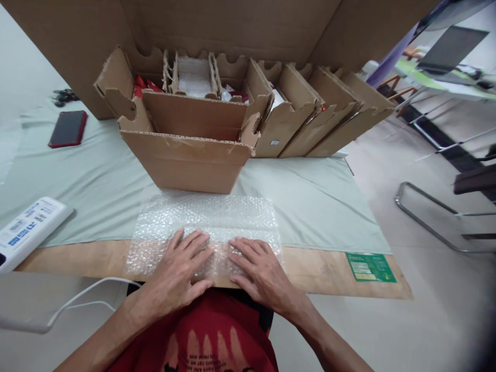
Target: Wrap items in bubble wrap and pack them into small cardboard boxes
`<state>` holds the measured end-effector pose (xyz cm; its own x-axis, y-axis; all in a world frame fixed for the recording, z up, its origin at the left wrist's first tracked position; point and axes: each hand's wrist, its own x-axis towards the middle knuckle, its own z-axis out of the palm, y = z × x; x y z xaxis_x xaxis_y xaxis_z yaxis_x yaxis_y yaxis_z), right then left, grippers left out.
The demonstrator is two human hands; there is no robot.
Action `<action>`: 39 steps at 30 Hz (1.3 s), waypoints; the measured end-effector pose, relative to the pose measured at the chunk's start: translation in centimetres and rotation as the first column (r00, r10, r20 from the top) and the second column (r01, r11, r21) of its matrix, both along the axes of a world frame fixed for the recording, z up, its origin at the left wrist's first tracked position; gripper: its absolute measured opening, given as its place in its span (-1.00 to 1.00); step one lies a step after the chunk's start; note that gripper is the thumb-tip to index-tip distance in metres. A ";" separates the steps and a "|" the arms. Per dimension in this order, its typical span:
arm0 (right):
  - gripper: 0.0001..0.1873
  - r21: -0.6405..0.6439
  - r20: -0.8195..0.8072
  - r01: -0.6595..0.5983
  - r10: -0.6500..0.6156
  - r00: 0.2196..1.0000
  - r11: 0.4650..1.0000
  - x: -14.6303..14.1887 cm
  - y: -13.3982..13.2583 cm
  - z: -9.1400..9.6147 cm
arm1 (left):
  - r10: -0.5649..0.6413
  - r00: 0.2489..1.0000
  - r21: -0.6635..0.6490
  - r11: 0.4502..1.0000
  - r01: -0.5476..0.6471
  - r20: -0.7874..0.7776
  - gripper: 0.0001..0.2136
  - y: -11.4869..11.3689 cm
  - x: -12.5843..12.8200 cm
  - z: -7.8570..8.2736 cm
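Note:
A clear sheet of bubble wrap (pixel 240 212) lies flat at the table's near edge, partly over the green cloth and partly over bare wood. My left hand (pixel 182 266) rests palm down on its left half, fingers stretched out and a little apart. On the right half lies my right hand (pixel 258 268), also palm down with its fingers extended. A gap of bubble wrap shows between the two hands, and neither grips anything. Just beyond the sheet stands an open cardboard box (pixel 189 163), whose bottom I cannot see.
Several narrow cardboard bins (pixel 290 119) stand in a row behind, under a large cardboard panel (pixel 232 26). A dark red-edged phone-like device (pixel 68 128) and a white power-bank-like block (pixel 33 230) lie left. A green label (pixel 371 267) is on the wood at right.

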<state>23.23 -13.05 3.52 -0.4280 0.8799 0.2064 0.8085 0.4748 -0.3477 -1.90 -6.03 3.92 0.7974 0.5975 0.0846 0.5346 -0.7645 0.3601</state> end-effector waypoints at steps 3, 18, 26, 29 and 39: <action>-0.75 0.147 -0.001 0.009 -0.009 1.000 0.989 -0.4 -0.2 -0.8 | 0.013 1.000 0.016 1.000 -0.013 -0.012 -0.47 -0.4 0.2 -0.2; -0.29 -0.271 -0.014 0.014 -0.018 1.000 0.963 3.3 0.7 3.4 | 0.170 0.965 0.114 0.974 -0.195 0.199 -0.72 3.4 -2.4 0.9; -0.77 -0.389 -0.285 0.280 -0.403 0.869 0.878 5.9 1.8 2.1 | 0.233 0.973 -0.139 0.963 -0.230 0.001 -0.68 5.4 -3.6 2.4; -0.79 -0.493 -0.400 0.319 -0.537 0.743 0.809 6.9 3.1 2.2 | 0.392 0.918 -0.172 0.902 -0.396 -0.062 -0.73 6.3 -5.5 3.6; -0.70 -0.523 -0.484 0.423 -0.666 0.568 0.740 7.1 4.8 0.9 | 0.856 0.501 -0.507 0.490 -0.709 0.127 -0.48 7.6 -5.5 3.0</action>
<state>30.35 -8.27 4.47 0.2748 0.9553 -0.1088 0.4138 -0.2197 -0.8835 -7.36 1.53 6.95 -0.0661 0.9893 -0.1299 0.6313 0.1422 0.7624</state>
